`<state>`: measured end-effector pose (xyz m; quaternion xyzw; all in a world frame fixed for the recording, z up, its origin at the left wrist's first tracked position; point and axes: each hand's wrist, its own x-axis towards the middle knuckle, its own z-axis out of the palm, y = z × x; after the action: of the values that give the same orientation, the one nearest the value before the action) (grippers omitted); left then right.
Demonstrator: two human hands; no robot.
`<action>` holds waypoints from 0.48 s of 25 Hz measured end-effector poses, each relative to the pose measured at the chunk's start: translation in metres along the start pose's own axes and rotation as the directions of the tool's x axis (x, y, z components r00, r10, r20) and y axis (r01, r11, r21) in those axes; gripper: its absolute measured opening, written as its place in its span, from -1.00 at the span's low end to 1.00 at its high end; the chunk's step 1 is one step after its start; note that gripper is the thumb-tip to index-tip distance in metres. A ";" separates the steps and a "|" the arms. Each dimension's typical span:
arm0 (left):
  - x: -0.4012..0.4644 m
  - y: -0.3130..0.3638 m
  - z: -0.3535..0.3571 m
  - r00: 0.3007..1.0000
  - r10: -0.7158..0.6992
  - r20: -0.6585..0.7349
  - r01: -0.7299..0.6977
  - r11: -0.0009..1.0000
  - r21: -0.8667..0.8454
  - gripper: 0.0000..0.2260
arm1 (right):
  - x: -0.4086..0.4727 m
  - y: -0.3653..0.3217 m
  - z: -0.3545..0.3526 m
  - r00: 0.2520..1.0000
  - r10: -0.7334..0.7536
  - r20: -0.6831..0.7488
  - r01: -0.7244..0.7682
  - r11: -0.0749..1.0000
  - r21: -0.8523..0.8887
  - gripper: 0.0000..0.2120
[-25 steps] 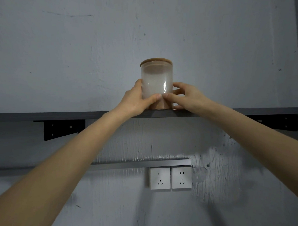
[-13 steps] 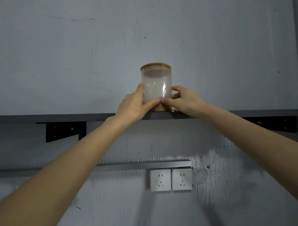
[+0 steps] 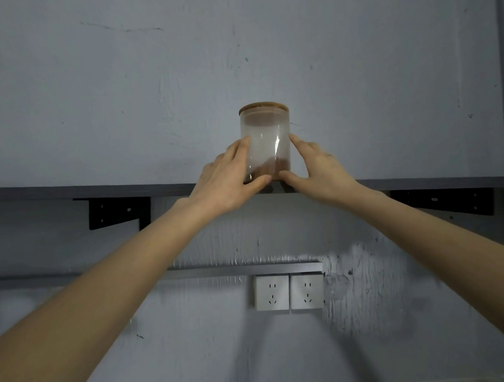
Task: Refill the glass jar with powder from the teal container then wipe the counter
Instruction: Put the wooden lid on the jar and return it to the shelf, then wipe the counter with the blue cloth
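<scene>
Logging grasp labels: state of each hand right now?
Left hand: holding the glass jar, fingers and thumb around its left side.
Right hand: holding the same jar's right side.

The glossy clear glass jar [image 3: 265,144] has a matt wooden lid [image 3: 264,107]; the shelf [image 3: 86,191] is matt dark, the wall [image 3: 125,95] rough painted plaster.

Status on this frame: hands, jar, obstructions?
Both hands, left hand and right hand, grip glass jar on shelf. Lid on, little powder. Nothing in the way.

Brown powder [image 3: 268,172] — grey wall [image 3: 355,70], white sockets [image 3: 288,291].
</scene>
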<state>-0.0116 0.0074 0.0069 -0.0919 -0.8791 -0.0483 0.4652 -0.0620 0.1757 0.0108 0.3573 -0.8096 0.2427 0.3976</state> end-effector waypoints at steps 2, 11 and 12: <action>-0.011 0.002 0.001 1.000 0.019 -0.020 -0.018 0.999 0.047 -0.33 | -0.012 -0.001 0.000 0.997 -0.053 -0.053 0.050 0.997 -0.061 -0.34; -0.078 0.005 0.026 0.987 0.106 -0.119 -0.089 0.986 0.141 -0.41 | -0.081 -0.002 0.030 0.983 -0.103 -0.150 0.064 0.969 -0.239 -0.33; -0.086 0.005 0.030 0.988 0.101 -0.116 -0.086 0.988 0.131 -0.41 | -0.088 -0.001 0.034 0.983 -0.096 -0.153 0.060 0.973 -0.223 -0.33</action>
<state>0.0125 0.0075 -0.0813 -0.1005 -0.8450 0.0234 0.5247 -0.0396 0.1856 -0.0799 0.3223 -0.7812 0.1653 0.5084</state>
